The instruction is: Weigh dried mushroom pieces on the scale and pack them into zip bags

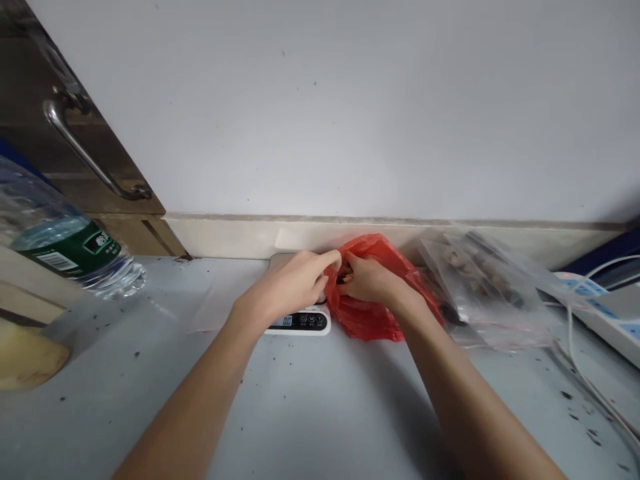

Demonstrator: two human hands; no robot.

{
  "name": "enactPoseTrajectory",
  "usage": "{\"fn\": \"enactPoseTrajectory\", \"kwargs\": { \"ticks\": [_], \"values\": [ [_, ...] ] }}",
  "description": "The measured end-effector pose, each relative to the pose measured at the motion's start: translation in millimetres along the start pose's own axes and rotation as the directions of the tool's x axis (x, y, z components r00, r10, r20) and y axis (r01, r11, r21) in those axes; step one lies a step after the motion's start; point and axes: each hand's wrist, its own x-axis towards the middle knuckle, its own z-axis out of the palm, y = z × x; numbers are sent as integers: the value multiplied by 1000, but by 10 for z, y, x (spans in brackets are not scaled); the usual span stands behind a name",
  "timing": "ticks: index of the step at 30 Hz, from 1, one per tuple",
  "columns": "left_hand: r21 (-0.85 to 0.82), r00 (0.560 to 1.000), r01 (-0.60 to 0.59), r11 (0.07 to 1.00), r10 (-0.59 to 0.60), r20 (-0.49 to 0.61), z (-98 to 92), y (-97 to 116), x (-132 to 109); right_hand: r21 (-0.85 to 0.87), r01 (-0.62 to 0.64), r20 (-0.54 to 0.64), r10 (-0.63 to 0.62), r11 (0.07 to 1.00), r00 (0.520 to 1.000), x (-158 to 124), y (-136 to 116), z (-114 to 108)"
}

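Note:
A red plastic bag [383,250] lies on the grey surface beside a white digital kitchen scale [323,327]. Pinched at the bag's left rim is my left hand [293,280], its fingers closed on the red film, above part of the scale. My right hand [367,279] reaches into the bag's mouth with curled fingers. Small dark brown pieces show by those fingertips, though what they are is hard to make out. The scale's display [287,321] reads 0.0, and its weighing plate is mostly hidden behind my left hand.
Clear zip bags [480,280] with brownish contents lie to the right, near a white power strip [610,310] and cables. At left are a water bottle [75,243], a yellowish object [30,357] and a metal handle [95,160]. A pale wall [325,120] rises behind.

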Motion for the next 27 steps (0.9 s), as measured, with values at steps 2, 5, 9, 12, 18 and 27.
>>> {"fn": "enactPoseTrajectory", "kwargs": {
  "ticks": [2, 5, 9, 12, 18, 27],
  "values": [
    [-16, 1000, -18, 1000, 18, 17, -9, -11, -9, -20, -4, -6, 4, 1000, 1000, 3, -8, 18],
    [-8, 1000, -9, 1000, 9, 25, -24, -14, -24, -58, -14, -13, 13, 998, 1000, 20, 8, 27],
    [21, 1000, -11, 1000, 11, 4, -59, -6, -47, -80, -29, 4, 29, 996, 1000, -3, 94, -67],
    [31, 999, -30, 999, 31, -12, -74, -14, -56, -71, -51, -10, 50, 996, 999, -68, 159, -180],
    [13, 1000, -12, 1000, 12, 1, -137, -54, -87, 20, 62, -51, -61, 998, 997, -181, 270, -352],
    [82, 947, 262, 962, -272, 170, -514, -279, -316, 263, 347, -60, -344, 900, 937, -409, 309, -614]
  ]
}}
